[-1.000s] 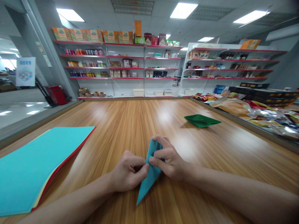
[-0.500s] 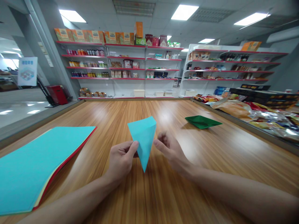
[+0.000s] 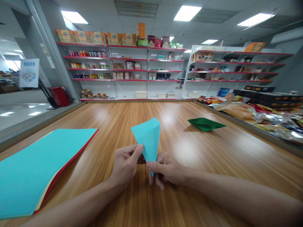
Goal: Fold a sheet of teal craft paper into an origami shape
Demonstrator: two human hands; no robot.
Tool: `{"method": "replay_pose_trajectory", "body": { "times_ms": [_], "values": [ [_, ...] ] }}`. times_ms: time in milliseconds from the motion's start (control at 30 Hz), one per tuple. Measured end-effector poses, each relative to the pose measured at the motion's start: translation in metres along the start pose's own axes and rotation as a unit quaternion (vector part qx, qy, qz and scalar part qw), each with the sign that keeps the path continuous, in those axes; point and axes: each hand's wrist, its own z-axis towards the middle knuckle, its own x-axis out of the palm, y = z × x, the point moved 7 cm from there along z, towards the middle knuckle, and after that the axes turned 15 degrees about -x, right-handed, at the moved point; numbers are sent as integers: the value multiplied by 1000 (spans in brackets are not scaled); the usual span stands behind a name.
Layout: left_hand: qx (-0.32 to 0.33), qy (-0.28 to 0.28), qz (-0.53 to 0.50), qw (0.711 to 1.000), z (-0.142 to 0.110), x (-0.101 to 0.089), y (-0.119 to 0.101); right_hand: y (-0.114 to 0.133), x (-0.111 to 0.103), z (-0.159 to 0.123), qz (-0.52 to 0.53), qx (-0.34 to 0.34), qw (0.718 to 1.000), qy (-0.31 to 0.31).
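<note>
A folded light-blue paper [image 3: 149, 138] stands above the table between my two hands, wide at the top and narrowing to a point below. My left hand [image 3: 126, 162] pinches its left edge, thumb in front and fingers behind. Near the lower tip, my right hand [image 3: 167, 167] grips the same paper with its thumb across the front; some of its fingers hang below, slightly blurred. The paper's back side is hidden from me.
A stack of coloured paper sheets [image 3: 47, 164], light blue on top, lies at the left. At the right rests a folded green paper [image 3: 205, 124]. Packaged goods [image 3: 239, 110] crowd beyond the table's right edge. Stocked shelves [image 3: 129, 70] stand behind the wooden table [image 3: 113, 116].
My right hand has moved left and down from beside the paper and now holds its lower tip. The paper has shifted slightly right; my left hand keeps its pinch.
</note>
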Motion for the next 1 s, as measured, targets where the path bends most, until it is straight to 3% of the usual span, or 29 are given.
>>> {"method": "replay_pose_trajectory", "body": {
  "times_ms": [233, 433, 667, 833, 1000],
  "values": [
    [-10, 29, -13, 999, 2, 3, 3, -11, -2, -1, 50, 16, 998, -17],
    [-8, 39, 5, 999, 1, 5, 3, -12, -6, -1, 33, 8, 998, -52],
    [4, 15, 57, 998, -1, 5, -3, -15, -2, -3, 54, 24, 998, -18],
    [9, -2, 61, 998, -1, 1, -3, -14, -9, -2, 55, 18, 997, -53],
    [-27, 70, -11, 997, 9, -1, 13, -18, -8, -7, 105, 58, 993, -18]
  ]
}}
